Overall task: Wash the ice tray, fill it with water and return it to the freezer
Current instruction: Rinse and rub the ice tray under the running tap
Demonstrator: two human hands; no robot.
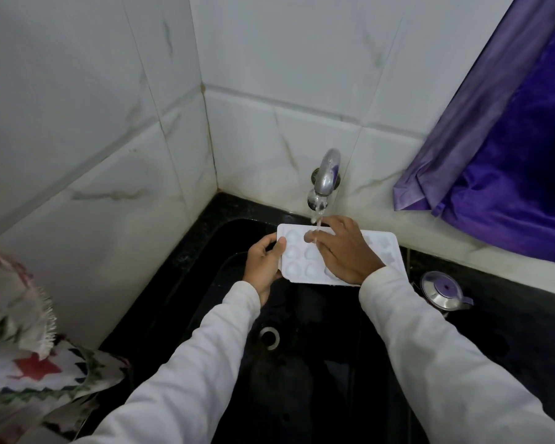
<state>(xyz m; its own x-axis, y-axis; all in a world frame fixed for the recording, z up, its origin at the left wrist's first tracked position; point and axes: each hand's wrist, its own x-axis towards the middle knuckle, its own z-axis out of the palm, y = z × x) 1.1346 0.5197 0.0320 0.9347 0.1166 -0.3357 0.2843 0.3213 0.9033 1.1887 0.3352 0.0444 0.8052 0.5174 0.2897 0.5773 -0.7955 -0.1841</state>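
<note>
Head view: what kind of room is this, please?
Most likely a home kitchen: a black sink under a running wall tap, tiled walls, and a steel pot on the counter.

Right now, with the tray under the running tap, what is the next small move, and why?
Probably shift the ice tray leftward under the tap. Its stream lands left of centre, by the fingers of the right hand; the left hand grips the left end, and the right-end cavities lie outside the water.
</note>
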